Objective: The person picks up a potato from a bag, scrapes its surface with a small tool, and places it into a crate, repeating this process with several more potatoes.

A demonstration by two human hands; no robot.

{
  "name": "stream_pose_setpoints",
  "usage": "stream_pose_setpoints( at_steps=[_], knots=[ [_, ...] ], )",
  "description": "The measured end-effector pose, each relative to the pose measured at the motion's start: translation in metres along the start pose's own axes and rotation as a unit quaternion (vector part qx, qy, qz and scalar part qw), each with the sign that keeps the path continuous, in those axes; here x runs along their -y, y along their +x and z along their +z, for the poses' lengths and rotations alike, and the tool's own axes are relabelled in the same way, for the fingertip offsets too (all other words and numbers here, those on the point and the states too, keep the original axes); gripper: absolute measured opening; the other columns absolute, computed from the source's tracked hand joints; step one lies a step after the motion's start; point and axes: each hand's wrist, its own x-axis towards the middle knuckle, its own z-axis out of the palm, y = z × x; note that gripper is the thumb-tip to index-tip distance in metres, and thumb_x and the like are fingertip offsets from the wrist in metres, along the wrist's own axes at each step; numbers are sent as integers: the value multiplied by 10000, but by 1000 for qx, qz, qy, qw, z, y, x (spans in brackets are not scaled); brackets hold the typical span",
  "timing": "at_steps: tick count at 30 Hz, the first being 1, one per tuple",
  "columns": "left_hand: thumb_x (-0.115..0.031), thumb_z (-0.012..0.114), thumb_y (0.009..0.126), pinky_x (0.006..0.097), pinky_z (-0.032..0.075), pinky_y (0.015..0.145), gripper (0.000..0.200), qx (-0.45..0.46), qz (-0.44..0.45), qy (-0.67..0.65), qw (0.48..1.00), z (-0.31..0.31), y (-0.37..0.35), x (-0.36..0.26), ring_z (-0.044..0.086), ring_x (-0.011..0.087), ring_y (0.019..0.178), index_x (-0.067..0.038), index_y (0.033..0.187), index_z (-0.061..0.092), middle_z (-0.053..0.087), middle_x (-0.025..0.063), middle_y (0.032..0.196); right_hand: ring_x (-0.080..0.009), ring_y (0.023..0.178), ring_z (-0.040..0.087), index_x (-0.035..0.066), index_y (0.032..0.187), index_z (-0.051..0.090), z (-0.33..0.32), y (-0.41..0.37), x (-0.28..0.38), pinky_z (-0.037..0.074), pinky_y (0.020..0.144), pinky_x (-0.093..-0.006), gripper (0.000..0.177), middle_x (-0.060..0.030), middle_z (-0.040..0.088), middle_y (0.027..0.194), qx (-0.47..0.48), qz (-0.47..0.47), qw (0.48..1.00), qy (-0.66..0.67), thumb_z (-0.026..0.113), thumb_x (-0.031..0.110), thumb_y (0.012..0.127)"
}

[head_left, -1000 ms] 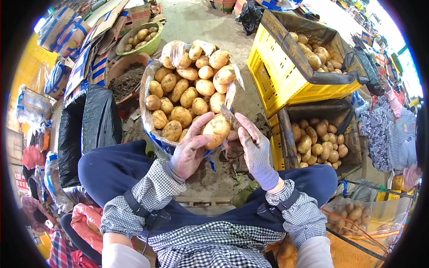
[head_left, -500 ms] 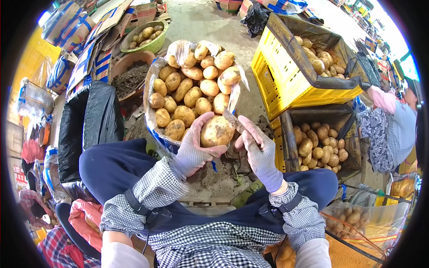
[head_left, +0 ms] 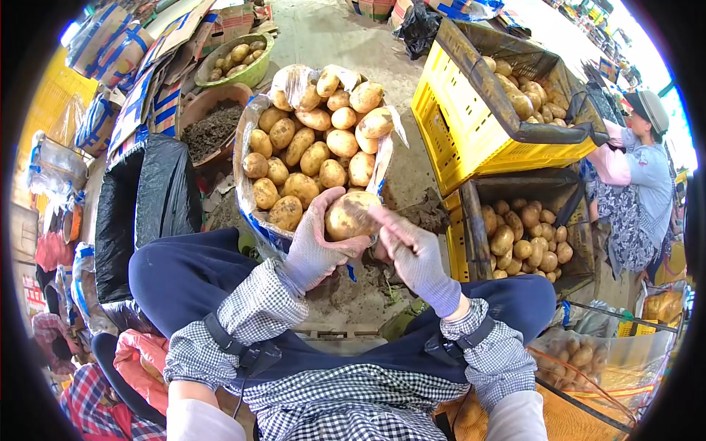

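My left hand, in a dirty knitted glove, is wrapped round a large soil-streaked potato above my lap. My right hand, gloved too, is closed with its fingertips up against the potato's right side. Between those fingers is a flat, dirt-brown, blade-like scraper, now mostly hidden by the fingers and smeared by motion. Just beyond my hands stands a plastic-lined basket heaped with potatoes.
At right, a yellow crate of potatoes stands behind a dark-lined crate of potatoes. A co-worker is beyond them. Left are a black-lined box, a tub of soil and a green basin of potatoes.
My right hand has shifted slightly left and down, bringing its fingers onto the potato and covering the scraper. The potato has turned a little. The co-worker has straightened up and leaned into view.
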Motion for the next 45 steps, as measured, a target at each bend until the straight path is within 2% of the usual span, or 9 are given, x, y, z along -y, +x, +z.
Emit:
stream_pose_setpoints(
  at_steps=[7, 11, 13, 16, 18, 26, 29, 39, 45],
  knots=[
    [26, 799, 742, 255, 526, 846, 849, 51, 7, -203, 978, 7, 0, 5, 587, 143, 1054, -87, 1439, 327, 522, 83, 1297, -40, 695, 527, 34, 1358, 567, 1, -3, 1, 458, 644, -193, 357, -9, 653, 906, 7, -44, 999, -12, 542, 95, 1008],
    [5, 804, 749, 256, 520, 860, 844, 16, 47, -63, 997, 4, 0, 6, 565, 134, 1070, -87, 1442, 329, 507, 78, 1303, -61, 673, 555, 50, 1372, 557, -2, -2, 11, 476, 611, -213, 376, -11, 623, 826, -7, -33, 999, -18, 552, 79, 997],
    [2, 803, 751, 257, 519, 863, 840, 12, 67, -9, 998, 1, 2, 9, 557, 128, 1073, -87, 1441, 332, 499, 74, 1306, -69, 673, 563, 39, 1354, 571, 4, -4, -5, 491, 601, -230, 369, -61, 710, 1018, 25, -78, 996, 35, 571, 80, 987],
    [-23, 813, 757, 283, 492, 942, 845, -5, 157, 119, 980, -2, 3, 8, 539, 147, 1136, -88, 1447, 329, 487, 66, 1323, -69, 704, 573, 25, 1336, 580, 5, -10, -7, 505, 634, -234, 361, -85, 705, 1131, 42, -126, 983, -125, 578, 67, 978],
    [-35, 835, 738, 308, 435, 1034, 887, 50, -22, -125, 991, 0, 0, -3, 506, 175, 1228, -84, 1457, 318, 472, 68, 1358, -71, 734, 582, 15, 1332, 581, 4, -7, 2, 504, 668, -234, 357, -65, 701, 1105, -11, -44, 997, 67, 575, 63, 979],
    [-12, 800, 776, 317, 410, 1075, 858, 34, 0, -296, 955, 4, 0, -11, 488, 184, 1243, -40, 1465, 289, 451, 85, 1382, -78, 732, 597, -20, 1369, 526, -1, 3, 13, 508, 687, -216, 384, -51, 658, 888, -65, 31, 995, 75, 532, 140, 1020],
    [-55, 832, 713, 320, 425, 1051, 897, -39, 151, 80, 985, 1, 2, -3, 517, 202, 1206, 8, 1438, 307, 494, 123, 1328, -23, 663, 498, 50, 1388, 542, -2, 4, 12, 401, 596, -163, 377, -3, 635, 813, -57, 42, 993, 91, 531, 154, 1025],
    [-210, 853, 671, 393, 394, 1070, 990, -34, 175, 202, 963, -3, 2, 8, 522, 321, 1228, 21, 1458, 299, 554, 177, 1304, -52, 650, 534, 42, 1376, 554, 4, -1, 15, 450, 596, -209, 373, -10, 598, 785, -35, 42, 998, 27, 540, 72, 1005],
    [-245, 875, 718, 354, 391, 1076, 943, -48, 189, 252, 948, -5, 1, 18, 510, 246, 1235, -16, 1441, 314, 519, 131, 1315, -60, 660, 545, 40, 1398, 530, 19, -8, 1, 437, 571, -211, 394, -18, 608, 833, -3, -3, 1000, 17, 529, 73, 1005]
  ],
)
